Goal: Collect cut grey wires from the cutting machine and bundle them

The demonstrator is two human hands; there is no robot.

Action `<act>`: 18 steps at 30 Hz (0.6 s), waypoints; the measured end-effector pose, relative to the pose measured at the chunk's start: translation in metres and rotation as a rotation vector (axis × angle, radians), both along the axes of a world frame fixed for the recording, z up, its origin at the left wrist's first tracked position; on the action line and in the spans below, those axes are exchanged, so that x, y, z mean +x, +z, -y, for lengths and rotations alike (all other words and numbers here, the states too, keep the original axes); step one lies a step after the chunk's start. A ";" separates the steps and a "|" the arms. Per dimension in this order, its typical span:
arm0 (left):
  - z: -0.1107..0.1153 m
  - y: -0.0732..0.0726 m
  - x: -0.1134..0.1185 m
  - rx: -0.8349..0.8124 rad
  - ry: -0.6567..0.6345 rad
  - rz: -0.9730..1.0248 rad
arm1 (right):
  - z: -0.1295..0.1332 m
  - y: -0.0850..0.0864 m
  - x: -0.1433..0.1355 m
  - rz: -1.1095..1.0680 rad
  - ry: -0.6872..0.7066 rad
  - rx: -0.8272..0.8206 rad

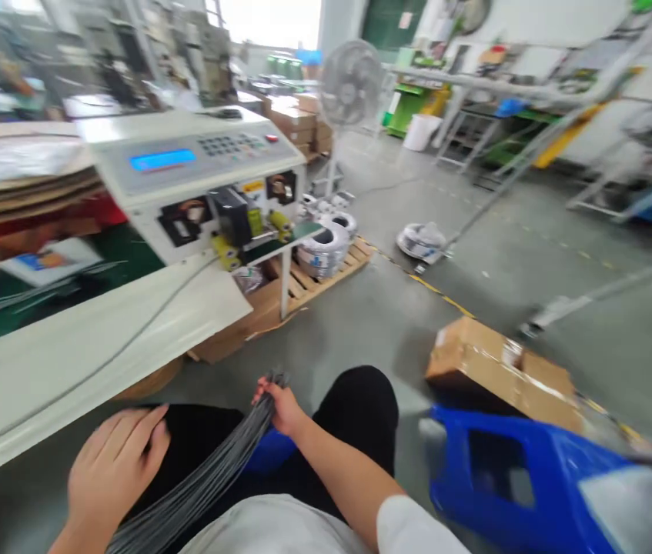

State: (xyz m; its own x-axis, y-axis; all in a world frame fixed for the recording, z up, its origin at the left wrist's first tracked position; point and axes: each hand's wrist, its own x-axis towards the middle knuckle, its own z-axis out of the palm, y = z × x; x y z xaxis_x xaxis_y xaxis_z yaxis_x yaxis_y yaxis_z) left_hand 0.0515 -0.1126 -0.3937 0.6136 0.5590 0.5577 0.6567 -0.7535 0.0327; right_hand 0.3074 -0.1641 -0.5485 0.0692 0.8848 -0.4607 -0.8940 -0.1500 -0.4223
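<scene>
A long bundle of thin grey wires [210,477] lies across the lap, running from the lower left up to the middle. My right hand [280,406] is wrapped round its upper end, just above the knees. To the left, my left hand [118,469] is over the thigh beside the bundle, palm down, fingers near each other and the thumb apart, with nothing visible in it. Ahead on the left stands a white machine [198,165] with a blue display and a keypad. A single grey wire [146,323] runs from its front down a white trough [100,354].
A blue plastic chair or bin [453,462] and a cardboard box [499,369] stand at the right. Wire coils [326,250] sit on a wooden pallet [308,288] behind the machine. A fan [352,83] stands further back. Metal frame legs [499,196] slope across the right side.
</scene>
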 end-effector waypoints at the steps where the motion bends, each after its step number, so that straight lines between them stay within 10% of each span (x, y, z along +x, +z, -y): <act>1: -0.011 0.012 0.006 0.051 0.070 -0.049 | -0.001 0.001 0.000 -0.002 0.004 0.011; 7: -0.087 0.061 0.050 0.074 0.360 -0.048 | 0.004 -0.002 0.001 0.022 0.013 0.028; 18: -0.091 0.054 0.042 -0.045 0.428 -0.057 | 0.004 0.003 0.002 0.062 0.025 -0.013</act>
State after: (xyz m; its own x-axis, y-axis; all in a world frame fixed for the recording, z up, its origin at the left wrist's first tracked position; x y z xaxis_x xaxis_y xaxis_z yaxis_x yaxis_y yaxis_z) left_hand 0.0934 -0.0217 -0.3401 0.3509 0.7924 0.4989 0.9111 -0.4119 0.0134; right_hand 0.3091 -0.1676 -0.5452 0.0760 0.8808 -0.4673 -0.8620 -0.1776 -0.4748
